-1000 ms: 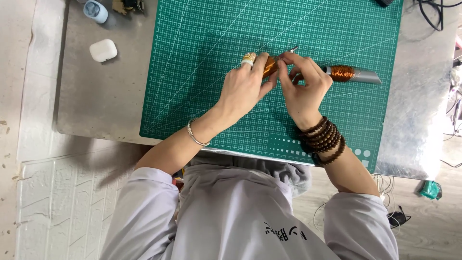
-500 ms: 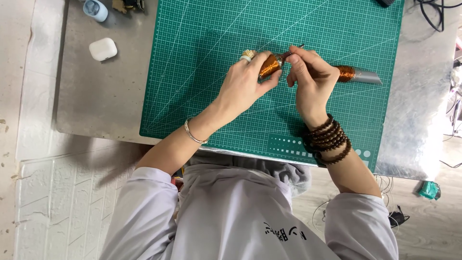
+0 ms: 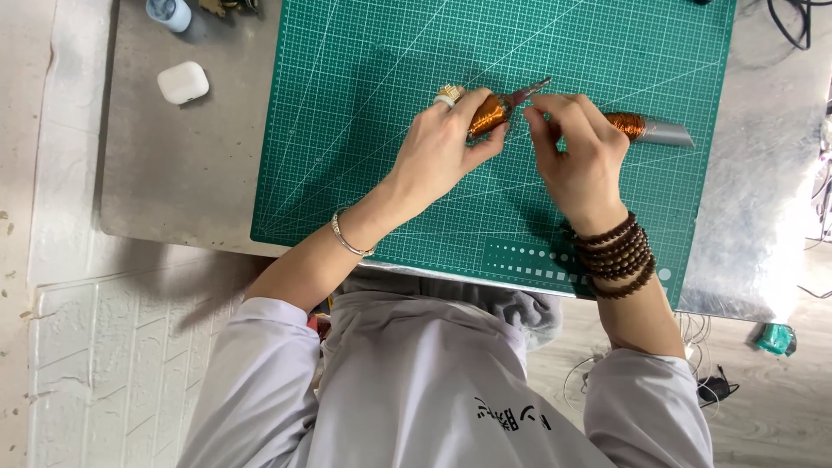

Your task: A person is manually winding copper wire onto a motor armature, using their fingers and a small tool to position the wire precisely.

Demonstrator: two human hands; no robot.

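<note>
We hold a small copper coil (image 3: pixel 487 113) in our left hand (image 3: pixel 446 147), the grip closed around it with thumb below and fingers above, just over the green mat (image 3: pixel 364 156). A thin grey metal end (image 3: pixel 530 90) sticks out of the coil toward the upper right. Our right hand (image 3: pixel 579 156) sits just beside it, fingertips (image 3: pixel 539 111) pinched together close to that metal end; we judge the grip closed on something very fine, probably wire, though the strand itself is too thin to make out. Behind the right hand lies a second copper-wound piece (image 3: pixel 626 124) with a grey tip (image 3: pixel 669 133), resting on the mat.

To do this well, we judge it best to keep the left hand steady and the coil from turning in the fingers, keep the pinch tight, hold even tension so the windings do not loosen, and work low over the mat.

Much is hard to tell. The right hand covers most of the second piece, so we cannot say whether it joins the coil. The left fingers hide the coil's near side. At the tabletop's (image 3: pixel 199 173) far left lie a small white case (image 3: pixel 183 82) and a pale blue object (image 3: pixel 168 12), the latter cut off by the top edge. Cables (image 3: pixel 793 22) at upper right are also cut off.
</note>
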